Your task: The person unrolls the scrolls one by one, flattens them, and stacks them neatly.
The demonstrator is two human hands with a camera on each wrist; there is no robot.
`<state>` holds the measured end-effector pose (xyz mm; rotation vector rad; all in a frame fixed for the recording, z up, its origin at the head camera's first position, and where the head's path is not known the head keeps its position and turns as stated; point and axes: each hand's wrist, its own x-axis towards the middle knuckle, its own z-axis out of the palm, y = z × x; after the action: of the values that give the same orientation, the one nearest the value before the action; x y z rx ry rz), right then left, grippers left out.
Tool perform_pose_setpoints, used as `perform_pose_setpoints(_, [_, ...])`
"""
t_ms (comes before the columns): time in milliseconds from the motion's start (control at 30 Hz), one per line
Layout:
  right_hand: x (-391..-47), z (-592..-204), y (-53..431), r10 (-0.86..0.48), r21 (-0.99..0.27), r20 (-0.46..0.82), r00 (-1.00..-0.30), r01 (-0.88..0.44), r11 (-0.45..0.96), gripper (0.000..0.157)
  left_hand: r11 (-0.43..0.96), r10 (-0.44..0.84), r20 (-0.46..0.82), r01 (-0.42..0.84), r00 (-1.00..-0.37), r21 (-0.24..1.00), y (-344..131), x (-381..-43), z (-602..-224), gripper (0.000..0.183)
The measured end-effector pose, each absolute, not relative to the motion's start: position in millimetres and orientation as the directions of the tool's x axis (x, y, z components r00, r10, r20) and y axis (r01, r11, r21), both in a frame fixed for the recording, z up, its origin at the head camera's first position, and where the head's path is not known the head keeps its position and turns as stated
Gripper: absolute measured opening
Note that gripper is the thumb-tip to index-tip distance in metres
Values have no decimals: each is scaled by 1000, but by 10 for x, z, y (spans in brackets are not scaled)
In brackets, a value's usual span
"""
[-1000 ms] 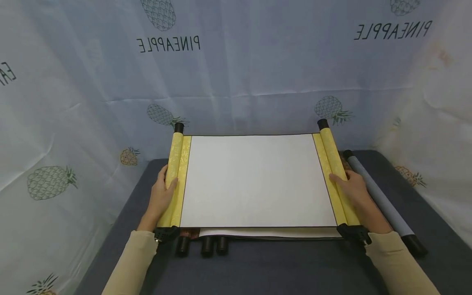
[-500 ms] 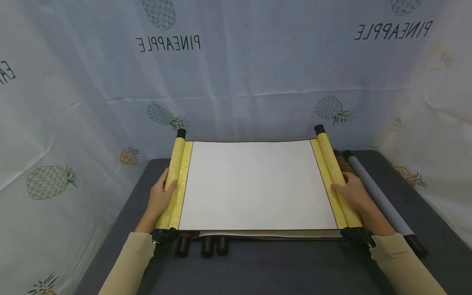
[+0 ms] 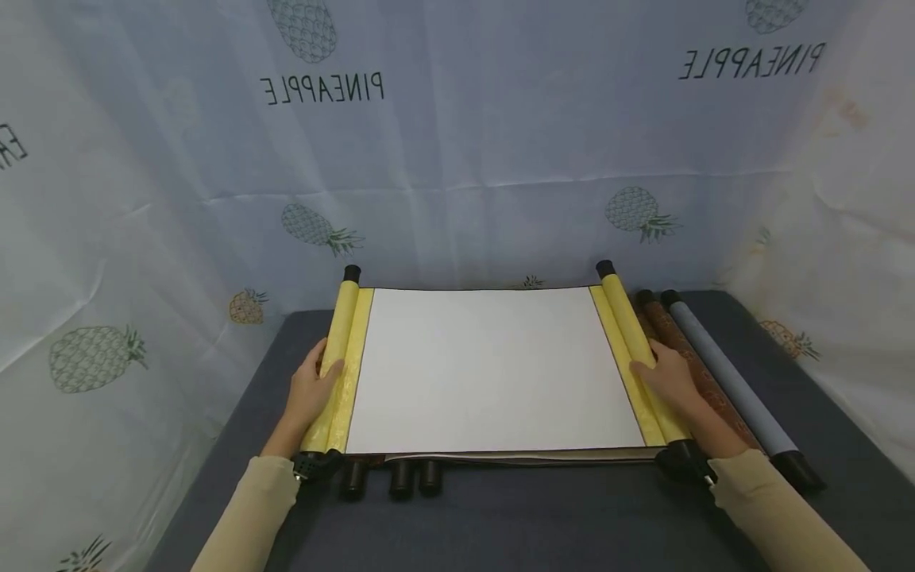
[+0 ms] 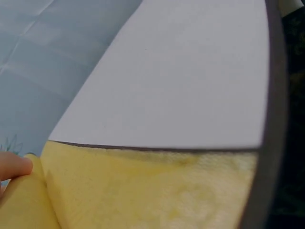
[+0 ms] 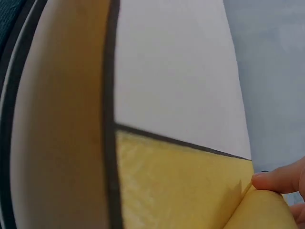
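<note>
Spread between the two hands is a blank hanging scroll [image 3: 493, 373], white in the middle with yellow patterned ends and black-capped rollers. The left hand [image 3: 307, 389] grips its left yellow roller [image 3: 337, 349], thumb on the near face and fingers behind. On the other side, the right hand [image 3: 670, 381] holds the right yellow roller [image 3: 636, 342] the same way. A thumb [image 4: 18, 165] lies on the yellow roll in the left wrist view. In the right wrist view another thumb [image 5: 279, 179] presses the roll's edge. Below the scroll's near edge shows another pale sheet [image 5: 59, 119], mostly hidden.
A brown patterned roll [image 3: 704, 377] and a grey roll [image 3: 736, 381] with black caps lie at the right on the dark tabletop [image 3: 500, 524]. Several black roller ends [image 3: 402, 480] stick out beneath the scroll. A pineapple-print curtain [image 3: 486, 143] hangs behind and at the sides.
Both hands have lowered the open scroll, its far edge now nearer the table. The right hand has shifted slightly left, uncovering more of the brown roll.
</note>
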<state>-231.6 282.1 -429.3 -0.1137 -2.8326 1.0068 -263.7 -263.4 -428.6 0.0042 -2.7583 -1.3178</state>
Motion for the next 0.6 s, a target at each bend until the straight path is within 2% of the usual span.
perform_pose_setpoints(167, [-2339, -4375, 2838, 116, -600, 54, -992, 61, 798, 68, 625, -32, 61, 27, -998, 780, -2627, -2635, -4357, 67])
perform_pose_setpoints(600, [-2373, -4514, 2788, 136, -611, -4, -991, 110, 784, 68, 642, -43, 77, 32, -996, 766, -2651, -2665, -4459, 63])
